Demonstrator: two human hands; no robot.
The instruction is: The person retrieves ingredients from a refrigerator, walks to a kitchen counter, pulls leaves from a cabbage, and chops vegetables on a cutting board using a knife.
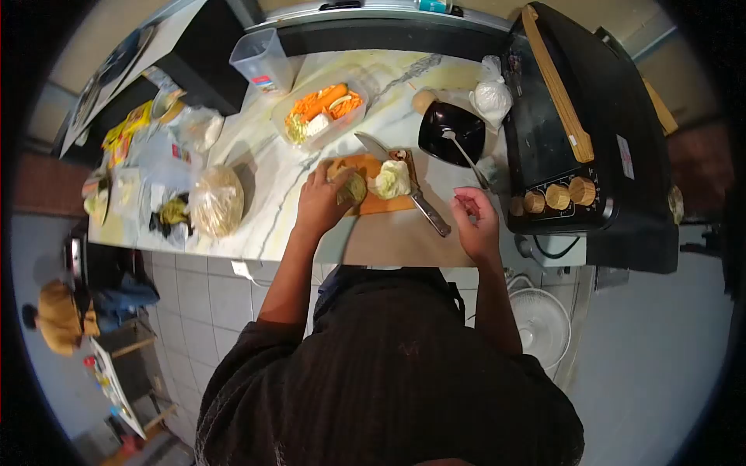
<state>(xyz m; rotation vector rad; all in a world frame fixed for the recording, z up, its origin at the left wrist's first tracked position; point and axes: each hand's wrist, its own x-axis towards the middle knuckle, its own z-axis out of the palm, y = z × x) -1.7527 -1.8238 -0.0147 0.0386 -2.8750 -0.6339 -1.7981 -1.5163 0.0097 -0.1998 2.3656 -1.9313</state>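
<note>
My left hand [318, 199] is over the left side of an orange cutting board [381, 205], its fingers around a yellow-green cut piece of vegetable [354, 189] that looks like cabbage. A paler chunk of cabbage [392, 179] sits to its right on the board. A knife [429, 213] lies slantwise across the board, its blade partly hidden by the pale chunk and its handle pointing toward my right hand. Apart from the handle, my right hand [475, 220] hovers near the counter's front edge with loosely curled fingers and nothing visible in them.
Behind the board is a clear container [359, 124] of carrots and cut vegetables. A black bowl [440, 146] with a spoon, a bag of white powder [491, 99] and a toaster oven [583, 147] stand right. Left are a plastic bag [216, 203] and a clear pitcher [262, 62].
</note>
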